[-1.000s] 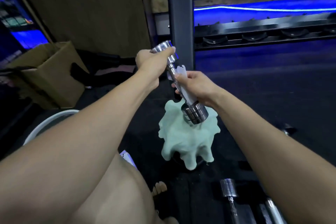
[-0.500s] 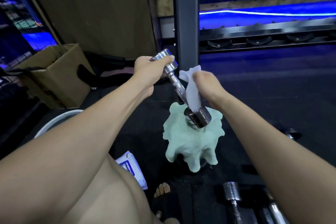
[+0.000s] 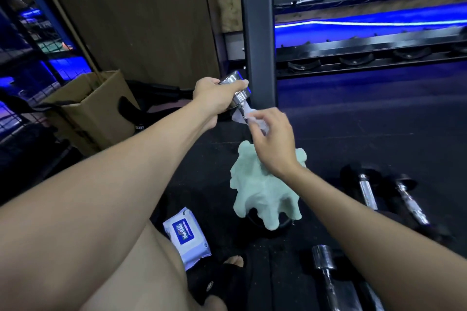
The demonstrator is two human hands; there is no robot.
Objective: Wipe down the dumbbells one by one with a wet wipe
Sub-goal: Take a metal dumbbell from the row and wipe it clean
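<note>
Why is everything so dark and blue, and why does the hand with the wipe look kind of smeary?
Head view: blue strip lights tint the dim gym; the chrome dumbbell in the left hand catches glare. The right hand and wet wipe look smeared by motion. The wide lens stretches the forearms near the edges.

L hand (image 3: pixel 214 98) is gripping dumbbell (image 3: pixel 237 94) head at 12 o'clock; R hand (image 3: pixel 274 141) is pinching wet wipe (image 3: pixel 240 117) round its handle, both arms outstretched.
</note>
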